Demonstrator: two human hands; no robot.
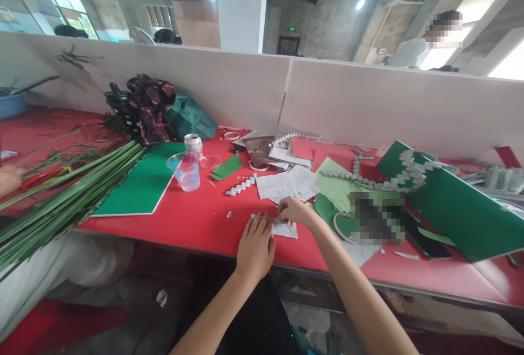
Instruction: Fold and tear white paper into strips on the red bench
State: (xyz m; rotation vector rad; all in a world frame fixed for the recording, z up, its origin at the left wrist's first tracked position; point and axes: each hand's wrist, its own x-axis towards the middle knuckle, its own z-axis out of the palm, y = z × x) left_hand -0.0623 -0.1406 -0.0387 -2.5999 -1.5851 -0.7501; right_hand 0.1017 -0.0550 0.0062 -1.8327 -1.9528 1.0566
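A small printed sheet of paper (287, 229) lies on the red table near its front edge. My left hand (254, 248) rests flat on the sheet's left part, fingers stretched out. At its upper edge, my right hand (295, 211) has its fingers curled together in a pinch on the paper; the fingertips are partly hidden. Just beyond are loose printed paper sheets (282, 182) and a short folded-paper zigzag chain (242, 186). A longer paper chain (409, 172) runs across the right side, partly over a green board.
A plastic cup (189, 176) and a can (193, 144) stand left of my hands. Long green leaves (94, 186) cross a green board (135, 194). On the right are a tilted green board (454, 208), a phone (429, 240) and a tape roll (343, 228). A white partition (347, 93) closes the back.
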